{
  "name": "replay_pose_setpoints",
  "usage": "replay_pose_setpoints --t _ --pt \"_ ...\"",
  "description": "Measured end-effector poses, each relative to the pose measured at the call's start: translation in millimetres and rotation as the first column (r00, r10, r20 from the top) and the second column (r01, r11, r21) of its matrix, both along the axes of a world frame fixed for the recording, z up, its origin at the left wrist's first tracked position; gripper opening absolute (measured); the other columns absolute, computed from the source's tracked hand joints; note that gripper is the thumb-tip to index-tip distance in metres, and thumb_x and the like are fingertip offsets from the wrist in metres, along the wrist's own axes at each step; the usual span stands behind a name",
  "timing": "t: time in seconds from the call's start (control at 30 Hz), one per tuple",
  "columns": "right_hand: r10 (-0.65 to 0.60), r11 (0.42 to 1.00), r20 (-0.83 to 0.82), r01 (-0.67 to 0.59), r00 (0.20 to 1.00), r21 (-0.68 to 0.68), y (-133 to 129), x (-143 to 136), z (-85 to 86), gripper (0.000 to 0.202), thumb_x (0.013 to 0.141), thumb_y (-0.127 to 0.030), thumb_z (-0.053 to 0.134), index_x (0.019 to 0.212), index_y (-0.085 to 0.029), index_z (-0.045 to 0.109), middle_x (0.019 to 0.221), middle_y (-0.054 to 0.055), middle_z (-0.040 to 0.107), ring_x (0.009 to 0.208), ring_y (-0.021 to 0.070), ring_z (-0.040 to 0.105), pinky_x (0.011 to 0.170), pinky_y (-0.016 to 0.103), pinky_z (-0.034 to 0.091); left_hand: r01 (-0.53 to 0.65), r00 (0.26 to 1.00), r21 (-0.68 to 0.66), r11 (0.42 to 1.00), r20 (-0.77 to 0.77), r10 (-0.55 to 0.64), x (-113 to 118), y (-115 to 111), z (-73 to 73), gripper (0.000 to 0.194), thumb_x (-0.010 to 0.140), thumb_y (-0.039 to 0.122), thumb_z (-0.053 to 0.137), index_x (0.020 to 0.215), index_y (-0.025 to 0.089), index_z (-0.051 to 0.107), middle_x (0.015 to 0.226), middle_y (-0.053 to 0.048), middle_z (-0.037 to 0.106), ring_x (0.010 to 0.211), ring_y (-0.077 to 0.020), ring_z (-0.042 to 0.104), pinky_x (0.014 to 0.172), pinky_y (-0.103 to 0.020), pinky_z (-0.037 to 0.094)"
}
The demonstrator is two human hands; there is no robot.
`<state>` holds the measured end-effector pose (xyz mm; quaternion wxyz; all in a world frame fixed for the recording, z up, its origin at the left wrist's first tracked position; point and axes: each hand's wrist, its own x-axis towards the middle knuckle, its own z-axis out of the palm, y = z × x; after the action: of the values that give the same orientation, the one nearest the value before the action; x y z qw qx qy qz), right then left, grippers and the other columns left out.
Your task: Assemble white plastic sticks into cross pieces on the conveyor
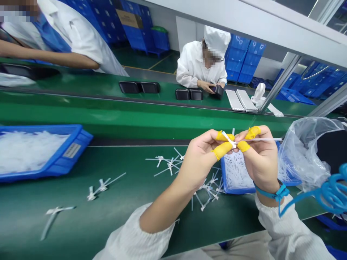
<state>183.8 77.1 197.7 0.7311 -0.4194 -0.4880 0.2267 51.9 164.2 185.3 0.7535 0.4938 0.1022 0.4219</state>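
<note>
Raised over the green bench, my left hand (199, 150) is closed in a pinch on a small white plastic piece (233, 144) with strip-like arms. My right hand (261, 155) meets it there, thumb and finger closed on a thin whitish strip (268, 139) that points right. Yellow finger cots cover the pinching fingertips of both hands. Whether the strip passes into the white piece is hidden by the fingers. Below the hands stands a blue tray (237, 190) of small white parts. Several similar pieces with strips (208, 189) lie beside it.
A larger blue bin (78, 144) of white strips stands at left. More pieces (102, 186) lie on the bench. A clear plastic bag (300, 151) and a blue coiled cord (333, 195), linked to my right wristband, are at right. Two people work across the green line, near black trays (150, 87).
</note>
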Motion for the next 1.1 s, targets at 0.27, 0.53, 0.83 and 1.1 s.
replay_pose_setpoints --t 0.27,0.53,0.83,1.1 --pt "0.031 0.999 -0.022 -0.03 0.999 0.011 1.2 3.9 -4.0 0.024 0.096 -0.026 0.09 0.103 -0.029 0.067 0.098 -0.003 0.078 0.08 0.0155 0.073 0.076 0.032 0.068 -0.068 0.998 0.088 0.994 -0.009 0.069 -1.6 -2.2 -0.5 0.023 0.082 0.033 0.099 0.087 0.019 0.081 0.09 -0.005 0.083 0.086 -0.0203 0.08 0.082 -0.031 0.068" --pt "-0.042 0.999 0.013 0.042 0.999 -0.024 -0.1 2.8 -5.5 0.028 0.095 -0.032 0.091 0.103 -0.029 0.064 0.096 -0.002 0.078 0.083 0.019 0.077 0.083 0.038 0.07 -0.099 0.992 0.101 0.99 -0.068 0.106 -5.7 -6.3 4.9 0.021 0.085 0.031 0.096 0.089 0.019 0.08 0.095 -0.005 0.084 0.089 -0.0214 0.081 0.081 -0.031 0.067" --pt "-0.066 0.998 0.059 0.067 0.996 -0.022 1.0 3.5 -8.6 0.026 0.094 -0.026 0.091 0.106 -0.03 0.069 0.1 0.0 0.082 0.098 0.0229 0.083 0.09 0.04 0.071 -0.081 0.995 0.105 0.991 -0.054 0.087 -5.3 0.4 4.5 0.019 0.084 0.031 0.096 0.085 0.02 0.08 0.094 -0.005 0.084 0.089 -0.0206 0.08 0.082 -0.031 0.065" --pt "-0.099 0.995 0.139 0.102 0.985 -0.019 -0.6 6.8 -10.4 0.018 0.096 -0.027 0.089 0.106 -0.03 0.074 0.098 0.0 0.082 0.092 0.0223 0.082 0.086 0.039 0.072 -0.158 0.976 0.23 0.96 -0.109 0.187 -11.3 -0.2 9.3 0.02 0.084 0.031 0.096 0.079 0.019 0.08 0.086 -0.004 0.077 0.081 -0.0191 0.073 0.077 -0.03 0.063"
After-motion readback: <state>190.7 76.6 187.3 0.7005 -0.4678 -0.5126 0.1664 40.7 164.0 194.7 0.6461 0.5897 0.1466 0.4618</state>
